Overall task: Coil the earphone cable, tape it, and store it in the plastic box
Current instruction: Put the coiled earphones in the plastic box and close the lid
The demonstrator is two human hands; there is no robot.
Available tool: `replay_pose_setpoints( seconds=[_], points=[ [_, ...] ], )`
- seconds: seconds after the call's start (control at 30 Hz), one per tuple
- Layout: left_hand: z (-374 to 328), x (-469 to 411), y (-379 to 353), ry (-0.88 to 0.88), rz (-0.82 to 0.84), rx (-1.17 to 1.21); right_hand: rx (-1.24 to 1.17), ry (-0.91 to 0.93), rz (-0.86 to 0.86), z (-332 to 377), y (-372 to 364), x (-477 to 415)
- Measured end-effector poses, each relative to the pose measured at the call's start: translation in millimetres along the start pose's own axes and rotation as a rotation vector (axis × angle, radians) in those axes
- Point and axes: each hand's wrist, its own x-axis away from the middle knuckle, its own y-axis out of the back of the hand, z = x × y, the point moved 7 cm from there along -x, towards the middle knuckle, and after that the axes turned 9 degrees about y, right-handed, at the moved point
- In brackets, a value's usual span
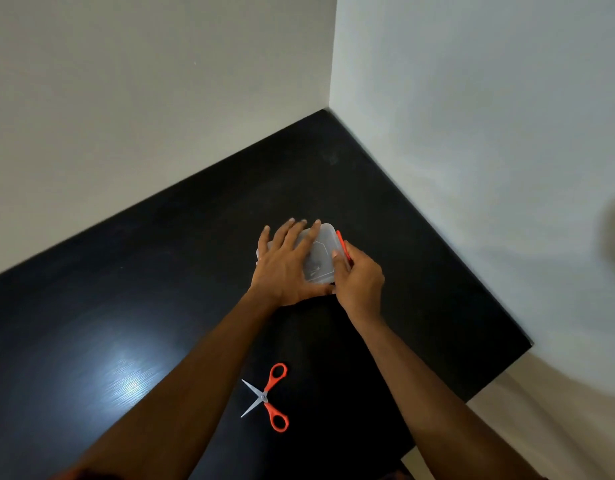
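We are pressing our left hand [284, 263] flat, fingers spread, on the plastic box [318, 256], while our right hand [356, 275] is pinching its red latch [344, 249]. Uneven pressure could be skidding it across the desk [126, 289].

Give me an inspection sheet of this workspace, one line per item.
Surface: black table set into a wall corner, with a bright light glare near the left.
Job's things: clear plastic box, lid on top, red latch along its right edge; contents too blurred to tell.
Clutter: orange-handled scissors lying open near the table's front, apart from the box.
Grippers: left hand pressed flat on the lid; right hand gripping the box's right edge at the latch.
Cables: nothing seen; no earphone cable or tape visible.
Surroundings: plain white walls; pale floor at right.
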Motion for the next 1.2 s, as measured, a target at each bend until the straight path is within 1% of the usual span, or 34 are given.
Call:
replay_pose_setpoints(
  seconds=[0.07, 0.1, 0.17, 0.2, 0.23, 0.27, 0.3, 0.37, 0.43, 0.5, 0.57, 0.6, 0.7, 0.77, 0.87, 0.93, 1.07, 1.13, 1.2],
  points=[
    [9, 7, 5, 0.098, -0.059, 0.117, 0.005, 0.023, -0.006, 3, 0, 2],
    [21, 14, 7, 0.197, -0.109, 0.201, 0.007, 0.023, -0.006, 3, 0, 2],
    [55, 36, 5, 0.487, -0.195, 0.448, 0.001, 0.04, 0.0, 2, 0, 2],
    [73, 49, -2, 0.639, -0.19, 0.628, -0.003, 0.052, 0.002, 2, 0, 2],
    [85, 61, -10, 0.76, -0.151, 0.822, -0.006, 0.06, -0.001, 2, 0, 2],
    [90, 69, -19, 0.835, -0.086, 0.998, -0.01, 0.064, -0.007, 1, 0, 2],
    [90, 75, -27, 0.879, -0.017, 1.135, -0.014, 0.065, -0.009, 2, -1, 3],
    [85, 80, -35, 0.917, 0.088, 1.32, -0.015, 0.063, -0.015, 2, -1, 3],
    [76, 82, -38, 0.957, 0.125, 1.467, -0.022, 0.062, -0.012, 2, -2, 3],
    [69, 83, -40, 1.014, 0.122, 1.569, -0.058, 0.049, -0.019, 3, -2, 5],
    [62, 81, -39, 1.047, 0.142, 1.606, -0.091, 0.028, -0.042, 6, 0, 6],
    [60, 79, -38, 1.051, 0.147, 1.577, -0.099, 0.022, -0.056, 8, 0, 7],
    [61, 75, -31, 1.035, 0.113, 1.388, -0.114, 0.01, -0.069, 9, 1, 8],
    [61, 76, -29, 1.024, 0.112, 1.339, -0.12, 0.012, -0.064, 9, 0, 8],
    [57, 80, -35, 1.008, 0.164, 1.377, -0.116, 0.021, -0.06, 10, 1, 8],
    [56, 80, -39, 1.007, 0.181, 1.459, -0.105, 0.026, -0.062, 10, 2, 8],
    [60, 82, -37, 1.055, 0.093, 1.629, -0.094, 0.006, -0.051, 7, 1, 6],
    [60, 83, -34, 1.042, 0.005, 1.575, -0.092, 0.0, -0.044, 5, 0, 5],
    [54, 85, -28, 0.966, -0.102, 1.428, -0.082, -0.011, -0.039, 3, 0, 5]
  ],
)
